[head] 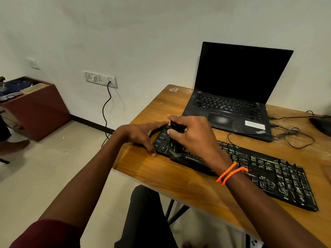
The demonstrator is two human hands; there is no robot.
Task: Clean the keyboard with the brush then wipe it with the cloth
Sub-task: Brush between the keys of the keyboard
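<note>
Under both hands, the keyboard (250, 169) lies on the bench (161, 178), its long axis running from the left hand away to the right. That left hand (141, 135) rests spread on the keyboard's near-left corner. Just beside it, the right hand (193, 138) grips the brush (176, 138) upright, bristles down on the left-end keys. No cloth is in view. A box (35, 111) on the floor, well left, holds shoes.

"ZEBRONICS" along the near edge of the keyboard (250, 169), "ThinkPad" on the laptop (232, 108) palm rest's right corner.
</note>
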